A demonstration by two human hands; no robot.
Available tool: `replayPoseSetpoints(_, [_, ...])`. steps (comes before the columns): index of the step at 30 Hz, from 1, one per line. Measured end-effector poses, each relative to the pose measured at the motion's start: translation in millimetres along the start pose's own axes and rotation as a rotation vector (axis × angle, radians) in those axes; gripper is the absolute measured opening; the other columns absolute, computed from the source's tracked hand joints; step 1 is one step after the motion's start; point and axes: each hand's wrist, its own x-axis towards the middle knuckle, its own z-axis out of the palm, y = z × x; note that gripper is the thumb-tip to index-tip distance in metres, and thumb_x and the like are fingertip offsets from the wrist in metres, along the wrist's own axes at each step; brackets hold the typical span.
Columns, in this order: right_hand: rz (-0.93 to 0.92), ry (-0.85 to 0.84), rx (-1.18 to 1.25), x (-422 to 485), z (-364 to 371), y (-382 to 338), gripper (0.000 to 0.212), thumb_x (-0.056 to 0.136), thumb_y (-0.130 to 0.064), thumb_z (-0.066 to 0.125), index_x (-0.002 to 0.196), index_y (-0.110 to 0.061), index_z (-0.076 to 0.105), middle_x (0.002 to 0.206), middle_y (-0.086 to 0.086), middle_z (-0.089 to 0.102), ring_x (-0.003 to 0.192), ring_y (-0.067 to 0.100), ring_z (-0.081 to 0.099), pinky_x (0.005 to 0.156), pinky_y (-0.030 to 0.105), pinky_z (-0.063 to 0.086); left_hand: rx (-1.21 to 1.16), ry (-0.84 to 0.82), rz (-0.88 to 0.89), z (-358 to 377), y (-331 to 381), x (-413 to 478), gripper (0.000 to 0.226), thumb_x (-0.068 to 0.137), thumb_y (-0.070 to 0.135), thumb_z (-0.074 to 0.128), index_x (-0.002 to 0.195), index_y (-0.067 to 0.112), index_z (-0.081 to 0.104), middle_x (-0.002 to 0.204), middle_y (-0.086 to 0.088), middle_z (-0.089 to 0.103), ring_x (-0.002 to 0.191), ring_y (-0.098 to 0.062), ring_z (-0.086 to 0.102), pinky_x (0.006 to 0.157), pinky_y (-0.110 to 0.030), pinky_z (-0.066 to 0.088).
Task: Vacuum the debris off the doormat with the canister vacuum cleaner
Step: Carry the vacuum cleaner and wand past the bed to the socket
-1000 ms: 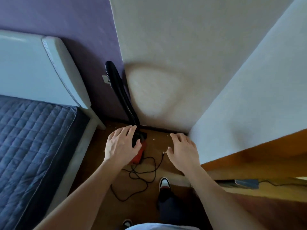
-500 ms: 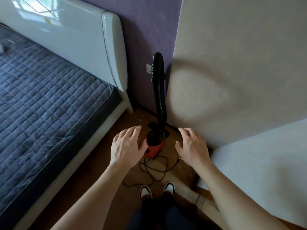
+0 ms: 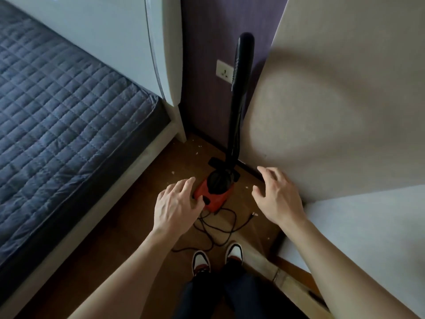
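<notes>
Both hands hover at frame centre, left hand (image 3: 175, 206) and right hand (image 3: 277, 196), fingers spread wide, holding nothing, flanking the red canister vacuum (image 3: 212, 194).

The left hand (image 3: 177, 203) covers the near left corner of the red canister vacuum (image 3: 217, 195), and I can't tell whether it touches. The cord (image 3: 236, 221) goes out of sight behind that wrist. The black wand (image 3: 240, 88) hides the right edge of the wall socket (image 3: 223, 71). The pale specks (image 3: 198, 146) on the floor are too small to name. The mattress (image 3: 57, 111) is cut off at the left edge.
</notes>
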Motion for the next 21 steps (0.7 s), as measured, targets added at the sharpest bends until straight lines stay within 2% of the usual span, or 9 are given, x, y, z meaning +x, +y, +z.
replayPoseSetpoints(7, [-0.033, 0.044, 0.102, 49.3, 101.6, 55.5, 0.052, 0.093, -0.029, 0.063, 0.141, -0.012, 0.055, 0.131, 0.009, 0.060, 0.118, 0.028, 0.061, 0.095, 0.041, 0.052, -0.064, -0.019, -0.040, 126.4, -9.6, 63.1, 0.061, 0.092, 0.054, 0.051, 0.145, 0.023, 0.045, 0.140, 0.000, 0.057, 0.126, -0.026, 0.055, 0.100, -0.045, 0.047])
replayPoseSetpoints(13, [-0.039, 0.081, 0.210, 123.5, 218.2, 109.5, 0.051, 0.096, -0.030, 0.061, 0.144, -0.015, 0.052, 0.137, 0.003, 0.057, 0.125, 0.021, 0.056, 0.100, 0.031, 0.045, -0.168, 0.063, -0.068, 261.9, -21.5, 134.7, 0.055, 0.093, 0.047, 0.058, 0.142, 0.023, 0.050, 0.136, 0.002, 0.058, 0.120, -0.023, 0.057, 0.089, -0.036, 0.051])
replayPoseSetpoints(18, [-0.066, 0.229, 0.292, 199.6, 317.4, 140.2, 0.054, 0.090, -0.036, 0.065, 0.138, -0.015, 0.057, 0.130, 0.005, 0.062, 0.119, 0.023, 0.060, 0.098, 0.034, 0.048, -0.206, 0.141, -0.040, 365.8, -39.5, 190.6, 0.058, 0.092, 0.051, 0.058, 0.141, 0.022, 0.050, 0.134, 0.002, 0.059, 0.119, -0.021, 0.057, 0.094, -0.034, 0.050])
replayPoseSetpoints(21, [-0.054, 0.317, 0.377, 233.3, 366.6, 148.3, 0.057, 0.085, -0.042, 0.068, 0.135, -0.016, 0.059, 0.126, 0.004, 0.063, 0.115, 0.021, 0.061, 0.093, 0.023, 0.044, -0.204, 0.169, -0.018, 415.8, -51.2, 211.0, 0.061, 0.090, 0.055, 0.059, 0.141, 0.024, 0.049, 0.131, 0.005, 0.059, 0.117, -0.018, 0.058, 0.091, -0.029, 0.049])
